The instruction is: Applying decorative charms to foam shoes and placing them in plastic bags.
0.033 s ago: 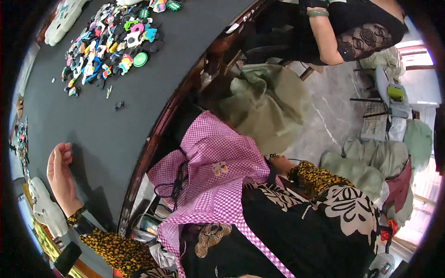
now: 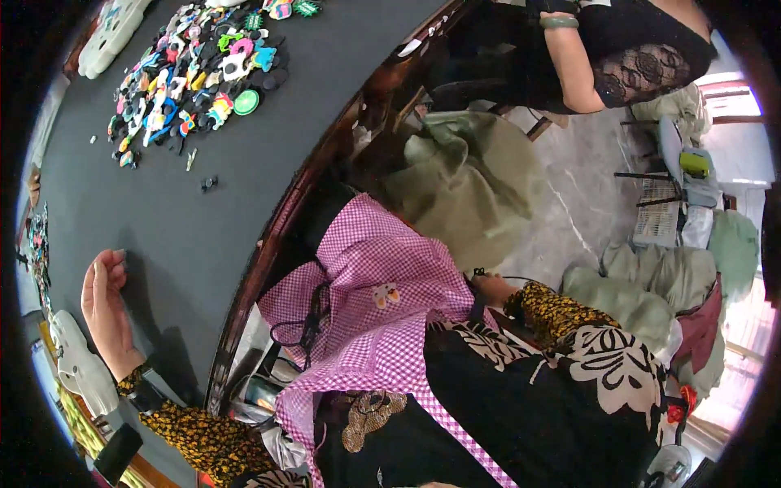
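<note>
My left hand rests on its edge on the dark table top, near the left rim. Its fingers are curled together and nothing shows in them. A white foam clog lies just beside that wrist. My right hand is down past the pink checked apron, next to a thin black cord. It is mostly hidden, so its grip is unclear. It sits close to the green sacks on the floor.
A heap of small colourful shoe charms lies at the far end of the table, by another white clog. Two loose dark bits lie apart. The table's wooden edge runs diagonally. Another person in black lace stands at top right.
</note>
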Tool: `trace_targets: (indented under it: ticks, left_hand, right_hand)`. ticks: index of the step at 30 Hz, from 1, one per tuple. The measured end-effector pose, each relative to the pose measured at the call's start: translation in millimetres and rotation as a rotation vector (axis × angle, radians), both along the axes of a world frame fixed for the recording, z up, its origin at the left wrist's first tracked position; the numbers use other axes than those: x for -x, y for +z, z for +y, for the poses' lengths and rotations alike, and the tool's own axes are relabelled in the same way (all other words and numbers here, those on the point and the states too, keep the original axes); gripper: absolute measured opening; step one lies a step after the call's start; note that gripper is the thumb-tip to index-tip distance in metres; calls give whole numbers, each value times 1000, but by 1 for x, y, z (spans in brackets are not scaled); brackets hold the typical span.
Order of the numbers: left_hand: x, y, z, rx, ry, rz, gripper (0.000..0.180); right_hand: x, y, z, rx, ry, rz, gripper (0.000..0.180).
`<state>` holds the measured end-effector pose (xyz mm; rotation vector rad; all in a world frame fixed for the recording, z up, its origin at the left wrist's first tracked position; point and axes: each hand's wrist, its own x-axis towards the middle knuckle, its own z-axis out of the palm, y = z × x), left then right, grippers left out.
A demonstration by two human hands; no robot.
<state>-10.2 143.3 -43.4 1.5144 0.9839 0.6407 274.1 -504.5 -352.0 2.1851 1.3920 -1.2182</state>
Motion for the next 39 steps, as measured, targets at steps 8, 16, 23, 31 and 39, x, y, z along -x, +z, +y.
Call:
trace_targets:
  ticks: [8, 16, 23, 31, 39]
  left_hand:
    - [0, -1, 2, -8, 10, 35, 28]
    - [-1, -4, 3, -21, -46, 29, 30]
    - [8, 5, 20, -73, 13, 77, 31]
    - [14, 2, 19, -102, 51, 125, 33]
    - [-5, 47, -42, -317, 38, 416, 36]
  right_hand:
    - [-1, -16, -52, 139, -34, 120, 43]
    - [-33, -30, -43, 519, -276, 568, 51]
    - [-38, -84, -67, 421, -146, 492, 43]
    - [-95, -228, -31, -430, -389, 187, 14]
    - [-150, -163, 134, -310, -916, 56, 36]
